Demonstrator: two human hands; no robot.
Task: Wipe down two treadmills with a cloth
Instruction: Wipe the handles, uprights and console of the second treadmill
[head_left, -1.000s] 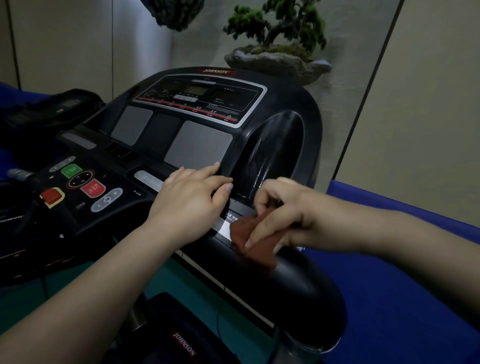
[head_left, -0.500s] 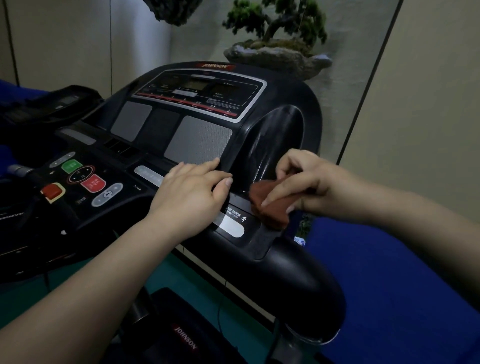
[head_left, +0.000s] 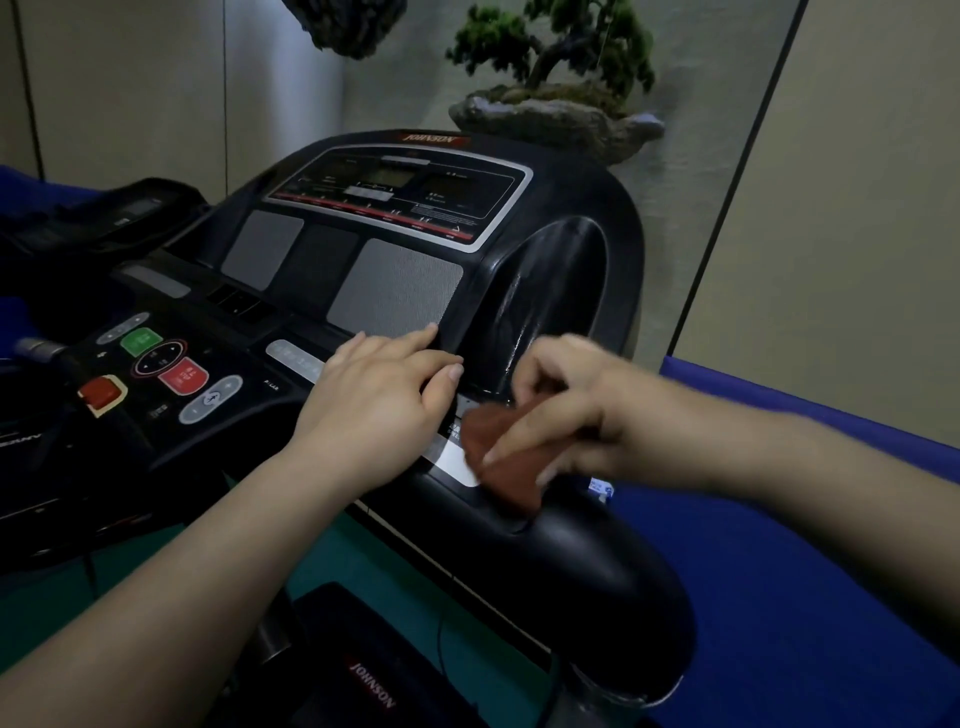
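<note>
A black treadmill console (head_left: 400, 291) fills the middle of the head view, with a display panel at the top and coloured buttons at the left. My right hand (head_left: 561, 410) pinches a folded reddish-brown cloth (head_left: 498, 467) and presses it on the console's lower right edge, just above the rounded right handrail (head_left: 587, 566). My left hand (head_left: 379, 405) rests flat on the console beside it, fingers straight and pointing right. A second treadmill's console (head_left: 109, 213) shows dark at the far left.
A potted bonsai (head_left: 561, 78) stands behind the console against the beige wall. Blue padding (head_left: 779, 597) lies to the right. The treadmill's motor cover (head_left: 374, 680) and green floor are below. A red safety key (head_left: 101, 392) sits at the left.
My right hand has slid the cloth down and toward me, from the cup recess's lower rim onto the white label strip near the handrail. My left hand has stayed in place.
</note>
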